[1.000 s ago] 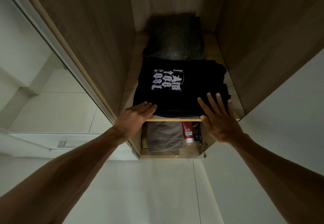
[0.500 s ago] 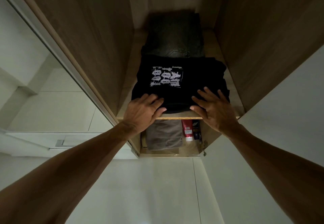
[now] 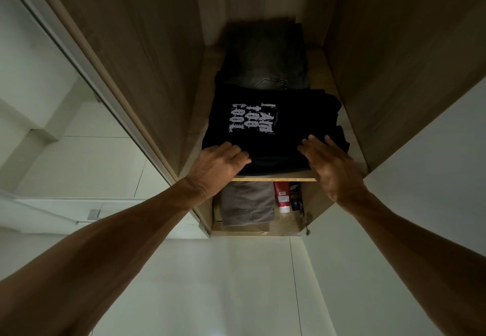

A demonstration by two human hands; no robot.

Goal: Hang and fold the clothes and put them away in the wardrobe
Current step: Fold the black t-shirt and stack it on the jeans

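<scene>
the left hand (image 3: 219, 164) is bending its fingers over the front fold of the shirt (image 3: 273, 146), near the front left corner of the shelf (image 3: 273, 179). the thumb is not showing, so i cannot tell whether it is pinching the cloth. the right hand (image 3: 328, 162) is lying loosely open, fingertips resting on top of the shirt toward the front right.

1 second ago the left was only touching the shirt's corner and the right was lying flat with its fingers spread. both are now sitting further in on the cloth, while the shirt is staying just behind the shelf's front edge. i am reading this as a last squaring-up of a folded shirt already sitting in place, so this 1 item is looking nearly done.

the shirt is lying flat, print up, under the fingertips and reaching beyond the 2 hands, filling most of the shelf's width. its back edge is meeting the folded jeans (image 3: 265, 56) at the rear. under the shelf, a grey cloth (image 3: 247, 204) and a red tube (image 3: 282, 195) are showing.
</scene>
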